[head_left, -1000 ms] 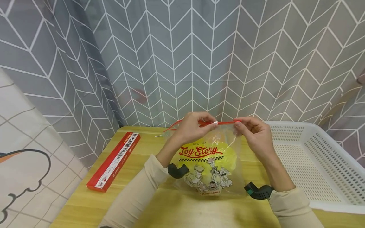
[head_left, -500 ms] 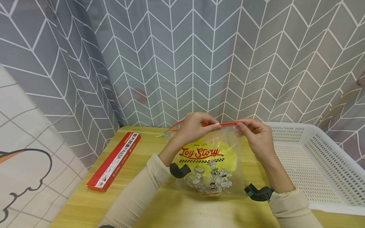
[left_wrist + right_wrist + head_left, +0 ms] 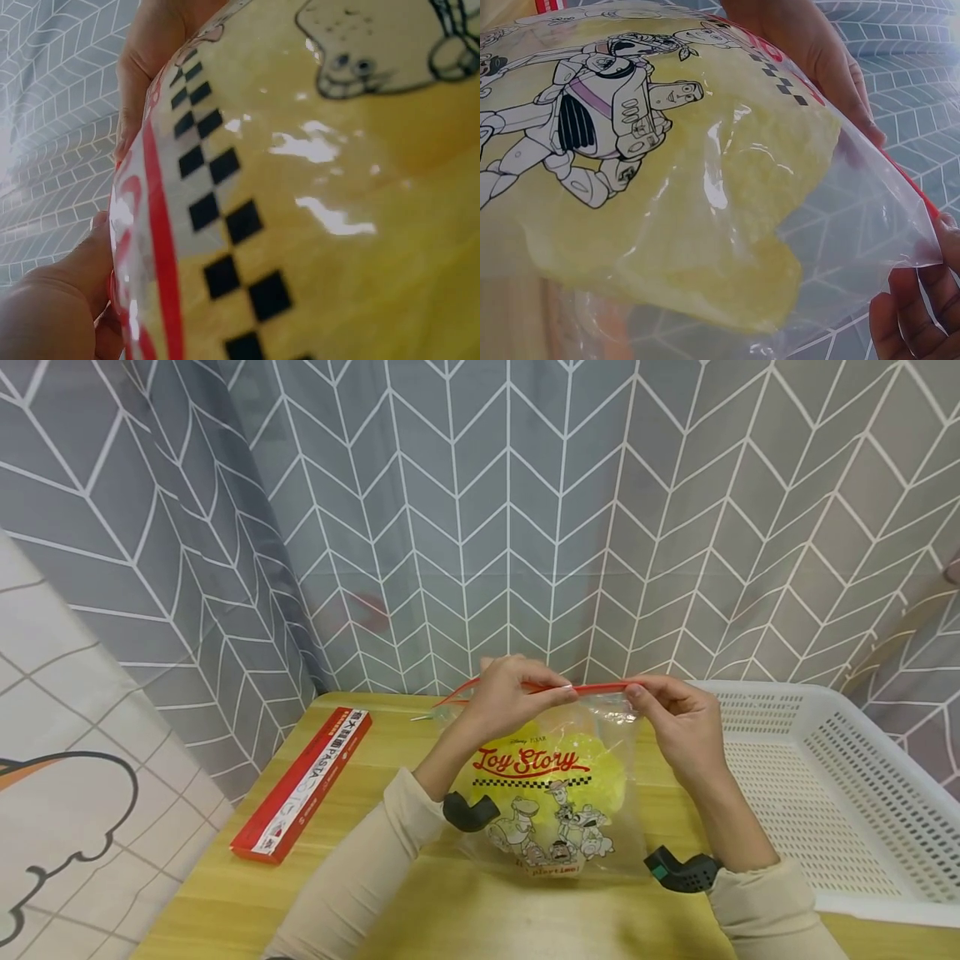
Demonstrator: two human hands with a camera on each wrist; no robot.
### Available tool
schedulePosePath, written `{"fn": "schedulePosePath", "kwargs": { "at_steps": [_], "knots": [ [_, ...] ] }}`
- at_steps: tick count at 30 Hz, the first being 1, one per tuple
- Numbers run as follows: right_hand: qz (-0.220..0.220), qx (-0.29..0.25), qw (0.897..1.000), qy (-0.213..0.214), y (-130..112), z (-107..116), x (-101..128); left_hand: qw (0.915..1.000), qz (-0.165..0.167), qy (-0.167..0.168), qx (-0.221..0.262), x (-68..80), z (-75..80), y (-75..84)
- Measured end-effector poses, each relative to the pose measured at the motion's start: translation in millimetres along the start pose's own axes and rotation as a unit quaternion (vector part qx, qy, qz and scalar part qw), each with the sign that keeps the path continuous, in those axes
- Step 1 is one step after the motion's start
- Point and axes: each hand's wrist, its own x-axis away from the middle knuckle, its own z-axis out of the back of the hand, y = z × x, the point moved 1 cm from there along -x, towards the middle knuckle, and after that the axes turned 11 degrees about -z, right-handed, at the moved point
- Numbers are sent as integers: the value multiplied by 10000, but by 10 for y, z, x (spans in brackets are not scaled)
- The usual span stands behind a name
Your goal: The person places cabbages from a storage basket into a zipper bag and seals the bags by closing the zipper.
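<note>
A clear plastic zipper bag (image 3: 555,814) with a yellow patch, "Toy Story" lettering and cartoon figures hangs upright over the table. Along its top edge runs a red zip strip (image 3: 603,687). My left hand (image 3: 513,697) pinches that strip near its middle, covering part of it. At the strip's right end, my right hand (image 3: 684,727) pinches the bag's top corner between thumb and forefinger. The right wrist view shows the bag (image 3: 727,217) bulging, with these right fingers (image 3: 911,315) at its corner. In the left wrist view the printed bag (image 3: 315,225) fills most of the picture.
A long red box marked PASTA (image 3: 300,789) lies on the wooden table (image 3: 420,910) at the left. To the right stands a white perforated plastic basket (image 3: 817,889). A grey patterned curtain (image 3: 480,527) hangs behind the table.
My left hand has slid slightly right along the red strip, and a small white piece seen at its fingertips is now mostly covered. The right hand has shifted slightly right and down.
</note>
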Motion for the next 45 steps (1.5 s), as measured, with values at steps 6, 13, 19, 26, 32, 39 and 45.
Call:
{"fn": "schedulePosePath", "kwargs": {
  "at_steps": [6, 13, 19, 26, 32, 39, 45],
  "knots": [
    [54, -11, 10000, 22, 19, 3, -13, 9998, 122, 120, 38, 43, 5, -43],
    [80, -227, 9997, -17, 42, 12, -23, 9997, 195, 174, 28, 79, 10, -75],
    [23, -140, 9999, 45, 41, 27, -19, 9996, 196, 193, -28, 108, 32, -98],
    [6, -137, 9999, 81, 46, 43, -22, 9996, 129, 268, -31, 143, 59, -138],
    [-31, -176, 9998, 126, 55, 49, -26, 9989, 67, 385, -240, 203, 93, -202],
    [-35, -218, 9996, 181, 66, 65, -14, 9982, 50, 512, -294, 286, 157, -268],
    [-50, -269, 9994, 199, 69, 66, -12, 9980, 100, 599, -187, 354, 219, -312]
  ]
}}
